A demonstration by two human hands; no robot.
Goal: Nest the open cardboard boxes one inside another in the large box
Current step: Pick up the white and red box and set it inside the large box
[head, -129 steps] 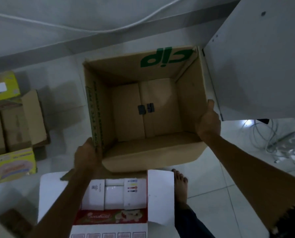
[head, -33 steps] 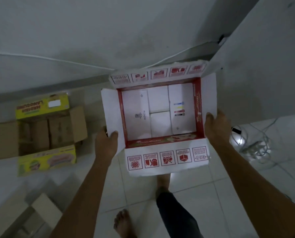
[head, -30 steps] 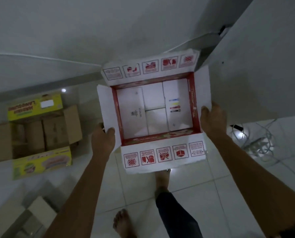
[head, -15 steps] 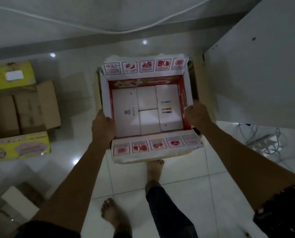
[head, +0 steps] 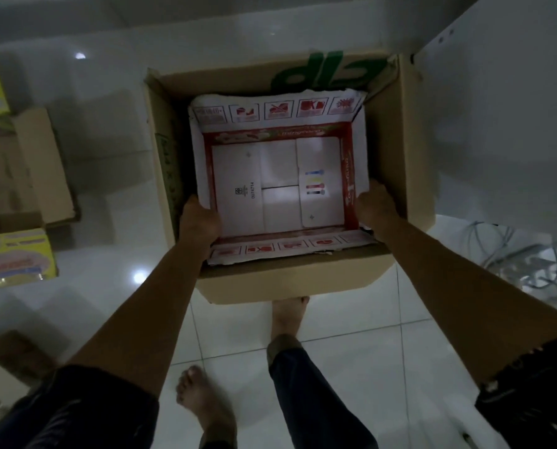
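Note:
A large brown cardboard box [head: 400, 150] with green lettering stands open on the tiled floor in front of me. Inside it sits a smaller white box with red trim [head: 277, 176], its flaps folded up against the brown walls. My left hand [head: 199, 218] grips the white box's left wall near its front corner. My right hand [head: 372, 205] grips its right wall. Both hands are down inside the brown box's opening.
An open yellow and brown box [head: 14, 202] lies on the floor at the left. Another brown box [head: 14, 358] shows at the lower left. A white panel [head: 504, 108] stands at the right, with cables [head: 526, 264] below it. My bare feet are just behind the large box.
The white box, held up in the air a second ago, has come down into the large brown box. My hands have stayed on its two side walls.

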